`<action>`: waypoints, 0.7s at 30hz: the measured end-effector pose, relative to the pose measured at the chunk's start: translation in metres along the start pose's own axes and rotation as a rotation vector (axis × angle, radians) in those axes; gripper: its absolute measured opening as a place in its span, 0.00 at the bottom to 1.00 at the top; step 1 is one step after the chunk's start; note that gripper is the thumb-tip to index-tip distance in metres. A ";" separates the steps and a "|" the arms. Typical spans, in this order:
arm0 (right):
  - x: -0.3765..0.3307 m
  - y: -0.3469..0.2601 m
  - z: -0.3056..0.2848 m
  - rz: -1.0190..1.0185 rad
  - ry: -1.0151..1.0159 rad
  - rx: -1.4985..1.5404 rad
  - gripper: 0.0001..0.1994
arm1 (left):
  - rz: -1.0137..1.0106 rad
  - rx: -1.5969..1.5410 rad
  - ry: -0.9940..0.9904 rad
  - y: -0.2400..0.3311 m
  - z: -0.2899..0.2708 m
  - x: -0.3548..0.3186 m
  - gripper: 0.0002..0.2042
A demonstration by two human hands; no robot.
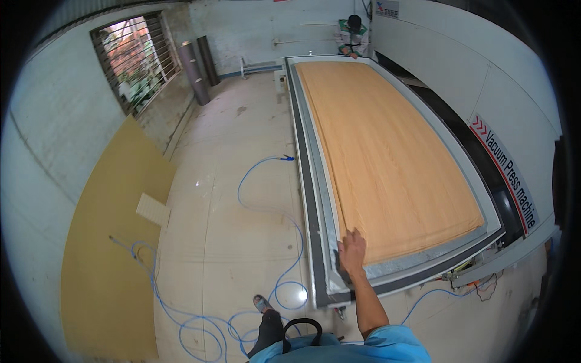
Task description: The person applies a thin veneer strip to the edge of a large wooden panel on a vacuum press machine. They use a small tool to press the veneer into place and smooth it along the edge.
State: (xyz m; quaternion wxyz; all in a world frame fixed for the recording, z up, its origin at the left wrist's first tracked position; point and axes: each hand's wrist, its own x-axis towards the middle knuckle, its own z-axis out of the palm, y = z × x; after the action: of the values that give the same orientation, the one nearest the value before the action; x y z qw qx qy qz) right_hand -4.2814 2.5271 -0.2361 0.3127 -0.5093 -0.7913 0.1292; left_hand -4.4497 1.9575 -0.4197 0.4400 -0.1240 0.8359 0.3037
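Note:
My right hand reaches forward over the near left corner of a large wood-grain sheet. Its fingers are stretched out and rest on the sheet's left edge, where the surface looks slightly wrinkled. The sheet covers most of a long press bed with a grey and white border. No part of my left hand shows.
A press machine housing runs along the right. At the bed's far end stands another person. Blue air hose loops over the floor beside my foot. A yellowish board and dark rolls stand leftward.

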 end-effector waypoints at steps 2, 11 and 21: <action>0.007 0.006 0.021 0.130 0.026 -0.187 0.28 | 0.052 0.091 -0.051 0.060 -0.055 0.047 0.12; -0.004 -0.025 0.077 0.493 0.063 -0.447 0.33 | 0.412 -0.088 0.038 0.414 -0.179 0.160 0.15; 0.111 -0.014 0.107 0.893 0.179 -0.595 0.35 | 0.235 0.217 -0.202 0.544 -0.116 0.229 0.12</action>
State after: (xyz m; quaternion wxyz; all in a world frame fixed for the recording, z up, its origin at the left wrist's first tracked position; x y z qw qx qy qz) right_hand -4.3899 2.6314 -0.2713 0.1359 -0.8714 -0.4707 -0.0241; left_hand -4.9175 2.3265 -0.3384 0.4938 0.0539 0.8242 0.2719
